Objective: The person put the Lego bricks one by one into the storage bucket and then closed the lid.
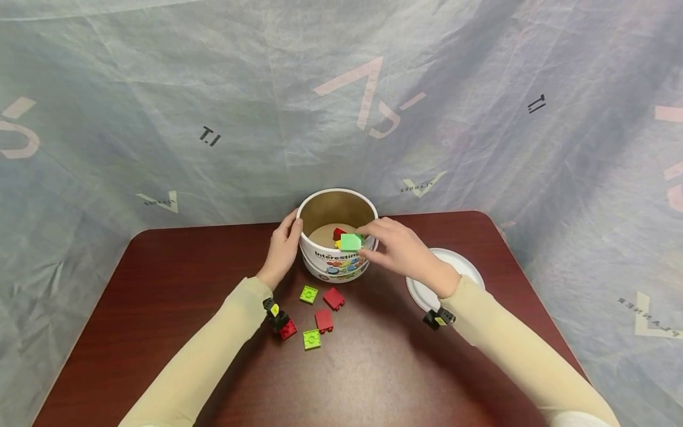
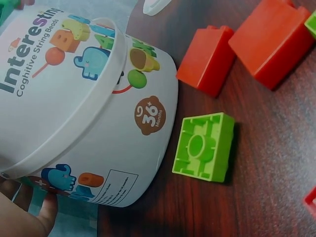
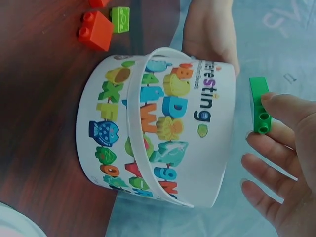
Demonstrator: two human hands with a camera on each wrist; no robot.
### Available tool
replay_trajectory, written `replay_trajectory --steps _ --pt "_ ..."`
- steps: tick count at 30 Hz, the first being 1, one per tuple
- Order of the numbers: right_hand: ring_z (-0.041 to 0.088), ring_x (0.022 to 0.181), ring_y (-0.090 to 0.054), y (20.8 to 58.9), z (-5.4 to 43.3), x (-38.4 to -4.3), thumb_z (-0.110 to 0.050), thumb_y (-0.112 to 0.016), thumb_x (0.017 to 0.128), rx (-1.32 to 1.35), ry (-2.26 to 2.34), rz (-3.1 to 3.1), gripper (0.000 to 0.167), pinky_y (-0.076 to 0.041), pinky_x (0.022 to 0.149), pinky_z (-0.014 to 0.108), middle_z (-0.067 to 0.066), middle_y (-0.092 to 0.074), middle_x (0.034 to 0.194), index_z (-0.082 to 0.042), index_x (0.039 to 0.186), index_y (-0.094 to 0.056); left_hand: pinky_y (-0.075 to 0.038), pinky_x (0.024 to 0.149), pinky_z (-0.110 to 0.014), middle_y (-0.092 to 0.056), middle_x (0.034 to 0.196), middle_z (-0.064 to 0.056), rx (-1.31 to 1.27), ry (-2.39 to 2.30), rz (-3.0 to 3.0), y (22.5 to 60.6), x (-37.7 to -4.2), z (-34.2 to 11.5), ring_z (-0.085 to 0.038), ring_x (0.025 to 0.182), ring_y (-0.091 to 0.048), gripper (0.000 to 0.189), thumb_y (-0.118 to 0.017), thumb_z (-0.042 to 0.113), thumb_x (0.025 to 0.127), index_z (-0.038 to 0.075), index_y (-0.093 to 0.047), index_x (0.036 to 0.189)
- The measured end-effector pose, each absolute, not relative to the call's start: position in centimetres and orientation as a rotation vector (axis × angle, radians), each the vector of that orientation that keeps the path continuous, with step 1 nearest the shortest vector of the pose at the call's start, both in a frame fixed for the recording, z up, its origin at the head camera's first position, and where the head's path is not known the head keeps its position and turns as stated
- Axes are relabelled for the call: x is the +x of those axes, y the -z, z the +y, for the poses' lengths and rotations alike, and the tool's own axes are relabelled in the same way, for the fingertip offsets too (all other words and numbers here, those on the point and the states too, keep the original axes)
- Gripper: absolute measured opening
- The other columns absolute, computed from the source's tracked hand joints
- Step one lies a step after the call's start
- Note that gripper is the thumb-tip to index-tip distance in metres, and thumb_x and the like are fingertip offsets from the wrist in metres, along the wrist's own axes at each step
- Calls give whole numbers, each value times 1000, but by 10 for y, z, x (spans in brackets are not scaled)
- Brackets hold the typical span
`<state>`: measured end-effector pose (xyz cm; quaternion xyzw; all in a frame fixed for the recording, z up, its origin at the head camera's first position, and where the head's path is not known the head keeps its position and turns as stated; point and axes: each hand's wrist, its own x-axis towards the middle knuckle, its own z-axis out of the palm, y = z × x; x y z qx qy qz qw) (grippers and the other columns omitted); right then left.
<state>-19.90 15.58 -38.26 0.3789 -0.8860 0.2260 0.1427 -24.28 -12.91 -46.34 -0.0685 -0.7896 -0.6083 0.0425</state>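
A white round bucket [image 1: 336,270] with printed toy pictures stands at the back of the table; red and yellow pieces [image 1: 338,234] lie inside. My left hand [image 1: 283,246] holds its left side, thumb near the rim and fingers around the outer wall. Over the bucket's opening, my right hand [image 1: 397,249] pinches a green toy brick [image 3: 259,104] between thumb and fingers. In front of the bucket lie red bricks [image 1: 324,320] and light green bricks [image 1: 312,339]. One more red brick [image 1: 288,330] sits close to the left wrist.
A white round lid [image 1: 453,261] lies on the table under the right forearm. The dark red table [image 1: 181,284] ends at a grey printed cloth [image 1: 240,118] hanging behind and at the sides. The bucket's white handle [image 3: 140,123] rests against its front.
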Motion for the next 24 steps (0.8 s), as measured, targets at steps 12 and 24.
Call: replay_trajectory --steps 12,24 --pt "23 102 -63 384 148 -221 -27 -80 94 966 -667 -2682 37 -56 84 41 8 -72 112 -7 125 -73 -36 122 -47 -41 163 -10 -216 1866 -2413 464 -243 -129 -26 150 -38 53 -45 33 113 9 -41 161" --pt "27 98 -62 387 145 -231 -23 -81 93 971 -667 -2690 35 -54 85 43 9 -74 110 -5 122 -74 -36 122 -48 -40 164 -11 -211 1866 -2419 463 -242 -129 -26 151 -38 53 -44 32 113 9 -40 161"
